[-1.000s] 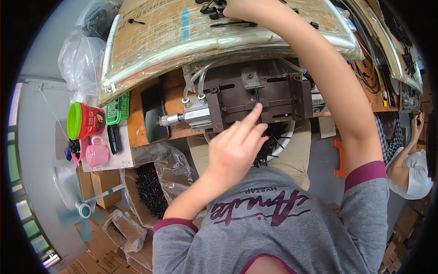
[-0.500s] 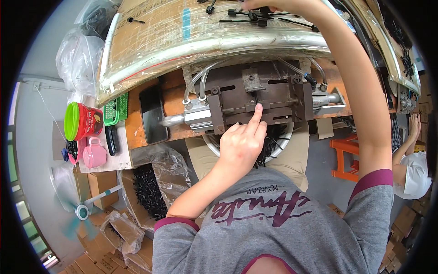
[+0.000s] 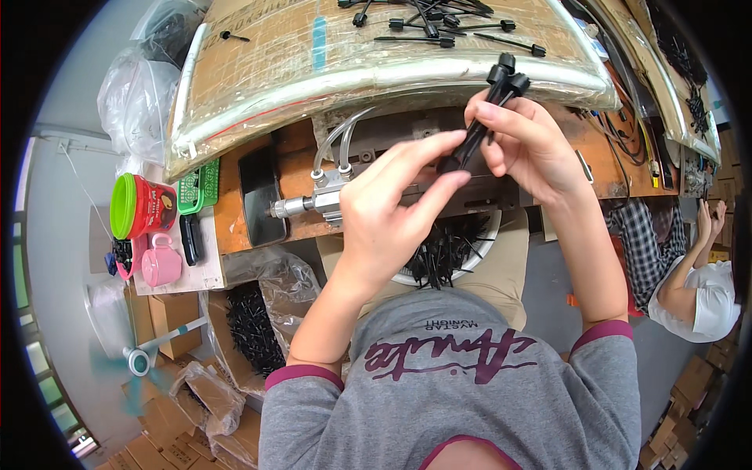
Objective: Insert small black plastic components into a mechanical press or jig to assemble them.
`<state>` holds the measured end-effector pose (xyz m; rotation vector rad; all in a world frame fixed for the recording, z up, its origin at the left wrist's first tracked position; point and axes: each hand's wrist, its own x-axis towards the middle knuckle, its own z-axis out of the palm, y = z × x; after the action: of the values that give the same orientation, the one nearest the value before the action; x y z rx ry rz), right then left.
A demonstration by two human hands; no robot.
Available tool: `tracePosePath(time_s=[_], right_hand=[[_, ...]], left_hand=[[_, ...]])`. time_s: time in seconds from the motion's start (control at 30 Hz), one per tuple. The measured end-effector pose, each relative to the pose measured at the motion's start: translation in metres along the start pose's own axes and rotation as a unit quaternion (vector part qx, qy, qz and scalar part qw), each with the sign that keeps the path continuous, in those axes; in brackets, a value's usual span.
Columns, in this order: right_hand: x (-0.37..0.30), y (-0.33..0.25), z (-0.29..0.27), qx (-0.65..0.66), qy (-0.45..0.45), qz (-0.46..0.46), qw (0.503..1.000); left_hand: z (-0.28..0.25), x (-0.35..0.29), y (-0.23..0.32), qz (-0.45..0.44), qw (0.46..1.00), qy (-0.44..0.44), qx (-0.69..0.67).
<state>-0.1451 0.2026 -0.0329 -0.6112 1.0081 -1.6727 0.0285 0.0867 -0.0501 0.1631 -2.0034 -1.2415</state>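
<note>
Over the brown metal fixture (image 3: 385,135), my right hand (image 3: 544,153) grips a small bundle of black plastic stems with ridged knob heads (image 3: 501,90). The heads point up and away from me. Thumb and fingertips of my left hand (image 3: 388,207) close on the lower end of the same bundle. How many stems are in it, I cannot tell. Both hands hide most of the fixture, whose metal air cylinder (image 3: 330,202) shows at the left. More knob-headed black stems (image 3: 431,30) lie on the plastic-wrapped cardboard (image 3: 274,55) beyond.
A white-rimmed basin (image 3: 489,247) of black stems rests at my lap. Left on the bench are a dark phone (image 3: 262,196), a green basket (image 3: 199,188), a red tub (image 3: 149,207) and a pink cup (image 3: 161,262). Another person (image 3: 697,290) sits at the right.
My right hand has come back from the far cardboard with black stems. My left hand has lifted off the fixture and now pinches their lower end.
</note>
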Motion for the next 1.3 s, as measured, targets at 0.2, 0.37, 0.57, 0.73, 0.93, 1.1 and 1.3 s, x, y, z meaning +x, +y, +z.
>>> tracePosePath(time_s=[0.2,0.37,0.57,0.73,0.93,1.1,1.3], right_hand=[[-0.020,0.006,-0.022,-0.143,0.162,-0.118,0.969],[-0.033,0.017,-0.006,-0.359,0.216,-0.224,0.880],[-0.047,0.031,0.000,-0.633,0.128,-0.400,0.650],[-0.054,0.051,-0.014,-0.690,0.060,-0.441,0.571],[-0.056,0.066,-0.003,-0.699,0.017,-0.462,0.546],[-0.048,0.056,-0.008,-0.679,0.049,-0.439,0.587],[-0.048,0.056,-0.007,-0.686,0.093,-0.410,0.594]], left_hand=[[-0.009,-0.051,0.001,-0.012,0.995,-0.063,0.075],[0.009,-0.085,-0.028,0.044,0.958,-0.119,0.258],[0.019,-0.070,-0.030,0.102,0.902,-0.151,0.391],[0.015,-0.066,-0.025,0.075,0.920,-0.157,0.350],[0.010,-0.056,0.003,0.022,0.995,-0.064,0.075],[0.003,-0.071,-0.001,0.026,0.985,-0.077,0.152],[0.022,-0.083,-0.031,0.087,0.925,-0.110,0.353]])
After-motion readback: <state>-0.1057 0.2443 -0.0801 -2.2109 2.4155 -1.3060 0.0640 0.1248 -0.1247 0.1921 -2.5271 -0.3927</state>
